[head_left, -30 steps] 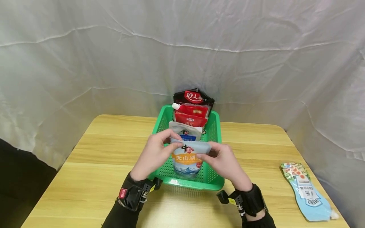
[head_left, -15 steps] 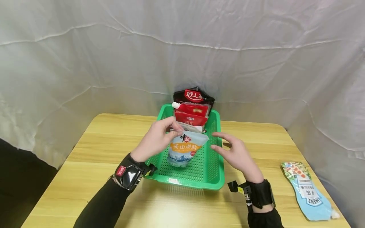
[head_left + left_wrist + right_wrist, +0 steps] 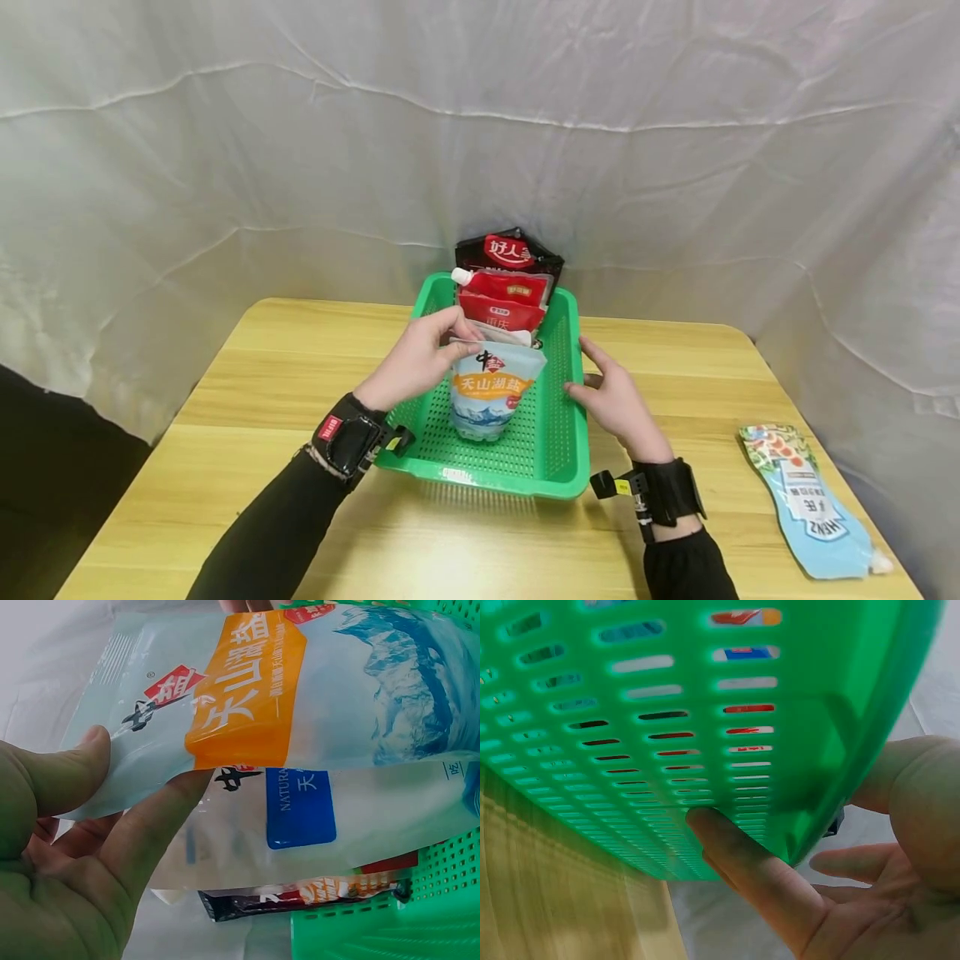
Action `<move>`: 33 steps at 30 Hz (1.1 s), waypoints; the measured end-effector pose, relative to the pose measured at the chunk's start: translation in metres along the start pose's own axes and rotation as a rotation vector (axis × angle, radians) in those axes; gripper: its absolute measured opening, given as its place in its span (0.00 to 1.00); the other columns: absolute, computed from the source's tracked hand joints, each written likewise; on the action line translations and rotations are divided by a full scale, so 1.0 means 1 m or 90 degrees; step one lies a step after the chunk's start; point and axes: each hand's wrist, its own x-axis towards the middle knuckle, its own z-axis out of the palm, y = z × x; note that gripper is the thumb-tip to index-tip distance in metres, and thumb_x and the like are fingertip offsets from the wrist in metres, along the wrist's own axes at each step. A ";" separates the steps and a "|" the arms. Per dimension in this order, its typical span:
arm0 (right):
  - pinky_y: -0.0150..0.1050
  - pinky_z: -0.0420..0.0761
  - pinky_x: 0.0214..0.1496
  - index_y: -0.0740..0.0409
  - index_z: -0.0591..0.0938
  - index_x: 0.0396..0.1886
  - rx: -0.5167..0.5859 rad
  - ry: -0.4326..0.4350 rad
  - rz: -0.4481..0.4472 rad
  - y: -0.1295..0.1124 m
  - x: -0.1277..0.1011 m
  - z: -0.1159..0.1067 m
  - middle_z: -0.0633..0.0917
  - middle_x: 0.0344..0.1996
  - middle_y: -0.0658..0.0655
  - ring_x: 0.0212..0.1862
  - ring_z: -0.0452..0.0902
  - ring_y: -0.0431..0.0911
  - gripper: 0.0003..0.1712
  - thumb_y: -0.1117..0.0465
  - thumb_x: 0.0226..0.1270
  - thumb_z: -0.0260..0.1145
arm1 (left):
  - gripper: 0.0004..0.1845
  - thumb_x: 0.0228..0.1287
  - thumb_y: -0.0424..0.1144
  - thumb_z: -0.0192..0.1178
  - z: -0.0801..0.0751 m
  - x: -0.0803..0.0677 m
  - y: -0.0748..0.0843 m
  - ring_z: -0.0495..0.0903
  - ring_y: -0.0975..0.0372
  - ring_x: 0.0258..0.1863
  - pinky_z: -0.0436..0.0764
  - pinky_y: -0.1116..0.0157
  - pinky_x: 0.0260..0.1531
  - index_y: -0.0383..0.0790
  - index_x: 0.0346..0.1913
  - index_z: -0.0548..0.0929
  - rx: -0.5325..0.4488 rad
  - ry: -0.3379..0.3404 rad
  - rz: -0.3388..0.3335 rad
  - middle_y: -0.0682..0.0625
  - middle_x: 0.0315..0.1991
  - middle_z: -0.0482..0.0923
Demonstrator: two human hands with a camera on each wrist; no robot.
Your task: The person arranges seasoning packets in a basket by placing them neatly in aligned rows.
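Note:
My left hand (image 3: 420,357) pinches the top left corner of a pale blue salt bag (image 3: 487,385) with an orange band and a mountain picture. The bag stands upright inside a green plastic basket (image 3: 491,480), with its base near the basket floor. In the left wrist view the thumb lies on the front of the salt bag (image 3: 330,690) and the fingers are behind it. Just behind is a second, whitish salt bag (image 3: 232,825) with a blue label. My right hand (image 3: 618,404) grips the basket's right rim, thumb over the edge and fingers along the outer wall (image 3: 630,735).
Behind the salt bags in the basket stand a red packet (image 3: 502,315), a red spouted pouch (image 3: 510,287) with a white cap, and a black packet (image 3: 480,252). A light blue Heinz pouch (image 3: 813,508) lies at the table's right edge. A grey curtain (image 3: 480,125) hangs behind.
My right hand has let go of the salt bag and moved right and down onto the basket rim. The salt bag, still in my left hand, has moved back towards the other packets.

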 end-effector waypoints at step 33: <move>0.40 0.88 0.47 0.67 0.49 0.83 0.007 0.012 0.005 0.003 0.001 0.001 0.68 0.73 0.77 0.61 0.81 0.64 0.47 0.71 0.72 0.62 | 0.13 0.71 0.36 0.68 -0.016 -0.016 -0.001 0.79 0.54 0.58 0.83 0.53 0.57 0.44 0.55 0.82 0.133 -0.066 -0.071 0.50 0.59 0.80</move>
